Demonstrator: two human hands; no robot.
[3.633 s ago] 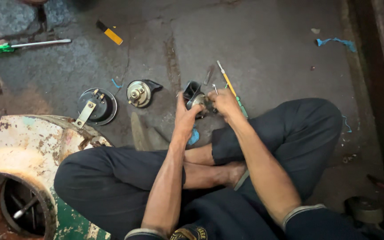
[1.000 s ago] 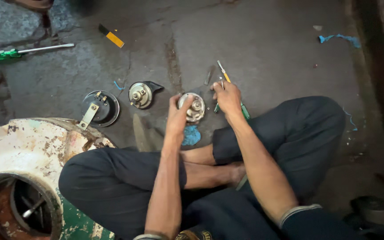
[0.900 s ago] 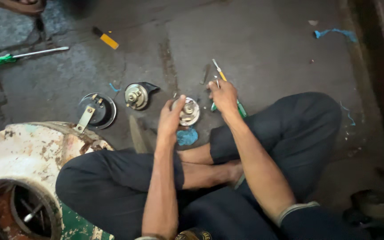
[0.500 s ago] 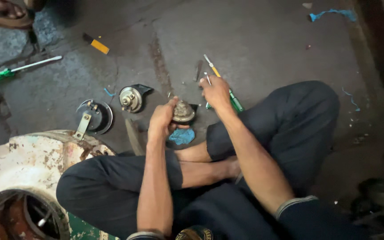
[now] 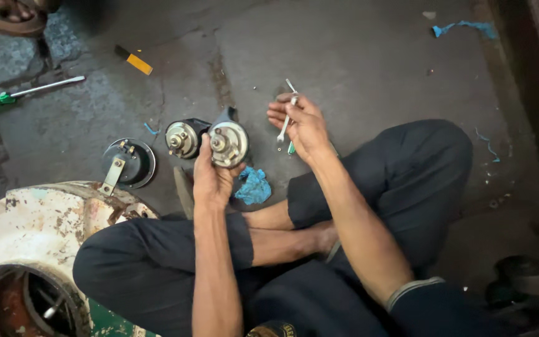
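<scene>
My left hand [image 5: 210,178] grips a round metal horn part [image 5: 229,143], its face turned up toward me, held above the concrete floor. My right hand [image 5: 301,122] holds a small silver spanner [image 5: 285,122] loosely across the palm, and a green-handled tool [image 5: 291,148] pokes out below the fingers. A second round metal part [image 5: 182,138] lies on the floor just left of the held one. A black round cover with a metal bracket [image 5: 129,163] lies further left. I sit cross-legged in dark trousers.
A crumpled blue rag [image 5: 254,186] lies by my knee. A green-handled screwdriver [image 5: 23,93] and a yellow-and-black tool [image 5: 133,60] rest on the floor at upper left. A rusty white round housing [image 5: 26,231] stands at lower left. A sandal [image 5: 7,15] sits at top left.
My left hand has turned the round part and lifted it toward me. My right hand has drawn away to the right and opened somewhat around the spanner. The view shifted slightly.
</scene>
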